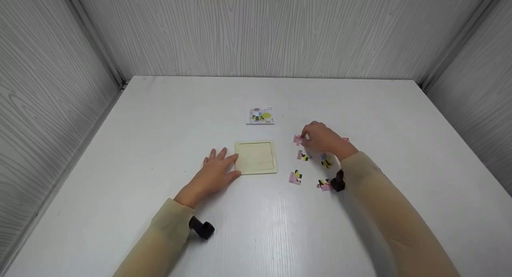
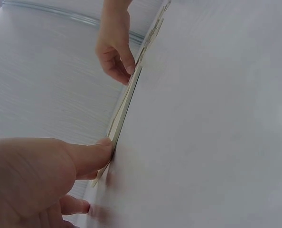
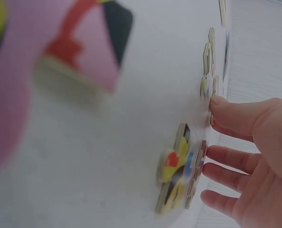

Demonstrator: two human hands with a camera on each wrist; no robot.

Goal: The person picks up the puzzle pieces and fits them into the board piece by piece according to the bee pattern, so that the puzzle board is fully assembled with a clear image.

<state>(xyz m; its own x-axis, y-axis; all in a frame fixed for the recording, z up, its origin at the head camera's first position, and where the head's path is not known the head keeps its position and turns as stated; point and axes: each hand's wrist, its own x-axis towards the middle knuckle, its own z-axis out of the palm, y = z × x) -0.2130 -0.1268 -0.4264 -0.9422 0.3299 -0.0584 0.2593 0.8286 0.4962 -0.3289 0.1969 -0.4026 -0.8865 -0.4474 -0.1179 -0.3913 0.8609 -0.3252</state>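
Observation:
My left hand (image 1: 214, 173) rests at the left edge of a square wooden puzzle tray (image 1: 256, 174), fingers spread. In the left wrist view its thumb (image 2: 91, 154) touches the tray's edge (image 2: 126, 102). Right of the tray, my right hand (image 1: 322, 139) reaches down among the puzzle pieces. Its thumb (image 3: 240, 114) and forefinger pinch a small puzzle piece (image 3: 211, 119), mostly hidden. A pink piece (image 1: 297, 140) lies beside the fingertips. Nearby are several bee-patterned pieces, among them one at the front left (image 1: 295, 177) and one near the wrist (image 1: 326, 161).
A square picture card or box with a bee (image 1: 260, 116) lies behind the tray. Another piece (image 1: 324, 184) lies partly behind the black right wrist camera (image 1: 338, 181). Pale wood-grain walls (image 1: 256, 33) border the white table (image 1: 240, 229) at the back and sides.

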